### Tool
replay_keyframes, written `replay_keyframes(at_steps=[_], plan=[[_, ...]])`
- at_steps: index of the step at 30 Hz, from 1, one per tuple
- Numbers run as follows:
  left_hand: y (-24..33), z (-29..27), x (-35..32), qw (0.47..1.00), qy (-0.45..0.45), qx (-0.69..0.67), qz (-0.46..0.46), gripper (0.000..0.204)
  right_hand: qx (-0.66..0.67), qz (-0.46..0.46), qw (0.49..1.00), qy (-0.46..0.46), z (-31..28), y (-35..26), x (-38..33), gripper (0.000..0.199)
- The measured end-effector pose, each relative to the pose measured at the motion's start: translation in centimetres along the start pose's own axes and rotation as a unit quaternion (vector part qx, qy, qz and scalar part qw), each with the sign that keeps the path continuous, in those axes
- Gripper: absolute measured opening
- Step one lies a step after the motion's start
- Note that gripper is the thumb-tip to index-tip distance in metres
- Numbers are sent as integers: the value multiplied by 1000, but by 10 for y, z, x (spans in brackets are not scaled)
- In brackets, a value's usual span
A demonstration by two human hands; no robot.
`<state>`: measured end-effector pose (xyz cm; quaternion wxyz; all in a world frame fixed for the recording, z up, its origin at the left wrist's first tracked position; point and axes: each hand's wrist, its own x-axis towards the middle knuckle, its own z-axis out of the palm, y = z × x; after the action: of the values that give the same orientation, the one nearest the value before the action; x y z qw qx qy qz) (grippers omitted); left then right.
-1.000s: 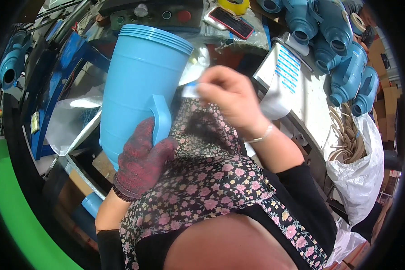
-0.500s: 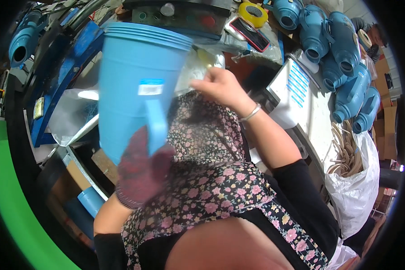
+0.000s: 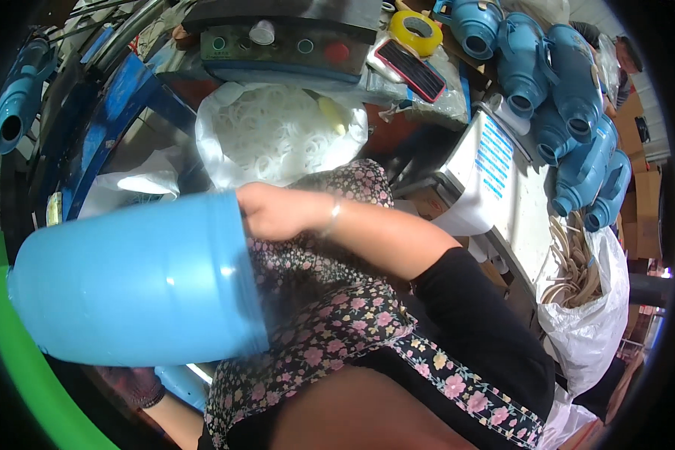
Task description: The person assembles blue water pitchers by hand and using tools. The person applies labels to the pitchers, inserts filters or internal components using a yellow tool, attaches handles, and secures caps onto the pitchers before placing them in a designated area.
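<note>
A large blue plastic thermos casing lies on its side in front of me, its wide rim turned right toward my apron. My left hand, in a dark red glove, is below it at the lower left; its fingers and the casing's handle are mostly hidden, but the hand appears closed on the casing. At the upper part of the rim is my bare right hand, fingers curled, fingertips hidden at the edge. Whether it pinches a small part cannot be made out. Just beyond it stands a white bag full of translucent rings.
Several blue thermos casings lie at the upper right beside a white box. A control panel with buttons, a yellow tape roll and a phone are at the back. A white sack holds beige strips.
The casing has swung from upright to sideways and moved down left, uncovering the bag of rings. My right hand has come left from the bag to the rim; the gloved left hand went lower.
</note>
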<state>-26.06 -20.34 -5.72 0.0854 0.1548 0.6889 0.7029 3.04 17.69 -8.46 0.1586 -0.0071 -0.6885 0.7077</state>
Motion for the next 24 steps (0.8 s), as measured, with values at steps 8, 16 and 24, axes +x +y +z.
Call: replay_keyframes(at_steps=[8, 16, 24], plan=[[72, 13, -13, 993, -106, 20, 56, 49, -479, 417, 722, 274, -215, 158, -44, 32], [74, 87, -31, 944, -175, 278, 42, 50, -556, 342, 725, 221, -196, 176, -37, 37], [77, 139, 12, 879, -412, 230, -71, 48, -448, 183, 873, 63, -161, 32, -32, 36]])
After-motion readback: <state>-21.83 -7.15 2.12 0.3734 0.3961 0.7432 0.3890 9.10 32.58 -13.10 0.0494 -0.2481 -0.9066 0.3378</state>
